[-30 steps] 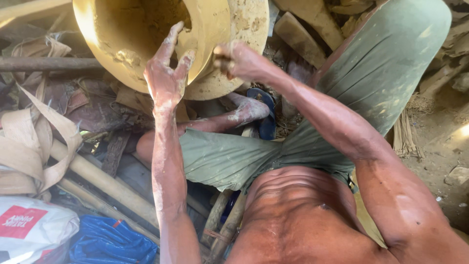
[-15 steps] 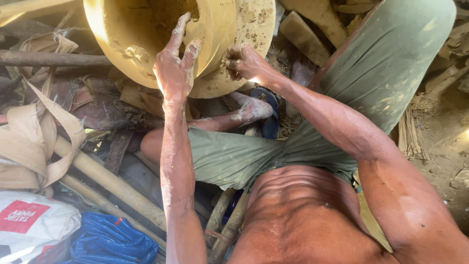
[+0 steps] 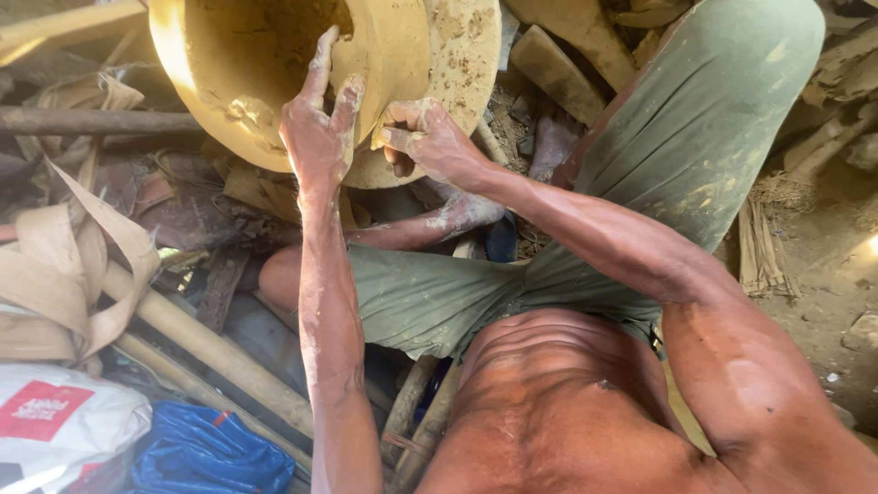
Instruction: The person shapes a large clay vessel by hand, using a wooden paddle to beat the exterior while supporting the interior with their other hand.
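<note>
So the big yellowish wet clay pot is sitting up at the top of the view, just past the person's knees, resting on a round clay-smeared disc that's poking out on its right side. The left hand is lying flat against the pot's outer wall with its grip spread wide, fingers reaching up over the rim and all caked in pale clay. The right hand is sitting just beside it, touching the lower wall where pot and disc are meeting, its grip curled in with fingers bent and pressing on the clay rather than pinching anything. Below that, the person is sitting with baggy green cloth shorts spreading across both thighs, and a clay-spattered foot is tucking in under the pot. Off to the left, tan fabric straps are looping over thick bamboo poles, and down in the lower left corner a white sack with a red patch is lying next to a crumpled blue plastic bag. Scraps of wood are piling up behind the disc.
</note>
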